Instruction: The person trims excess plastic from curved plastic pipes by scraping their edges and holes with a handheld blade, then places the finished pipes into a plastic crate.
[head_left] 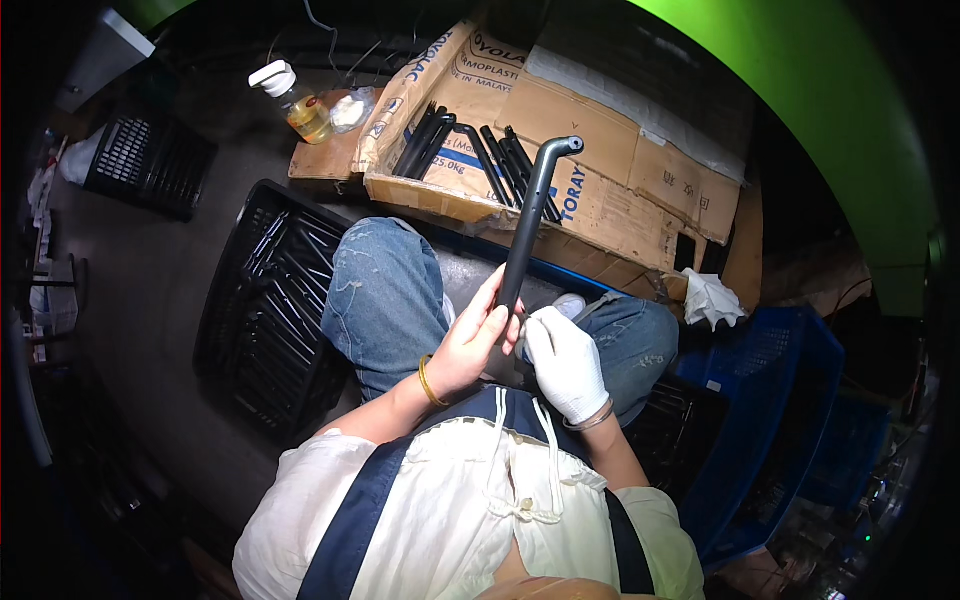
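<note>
I sit with my knees up in blue jeans. My left hand (pixel 472 340), bare with a gold bangle on the wrist, grips the lower end of a long dark metal tube (pixel 530 215) with a bent top, held upright over my lap. Next to it, my right hand (pixel 566 362) in a white glove presses at the tube's lower end; what it holds there is hidden. Several more dark tubes (pixel 470 150) lie on flattened cardboard (pixel 600 200) just past my knees.
A black plastic crate (pixel 265 310) holding dark tubes stands at my left. A blue crate (pixel 770 400) is at my right, with a white rag (pixel 712 298) beside it. A bottle of yellow liquid (pixel 300 105) stands at the back left. Another black crate (pixel 140 160) sits far left.
</note>
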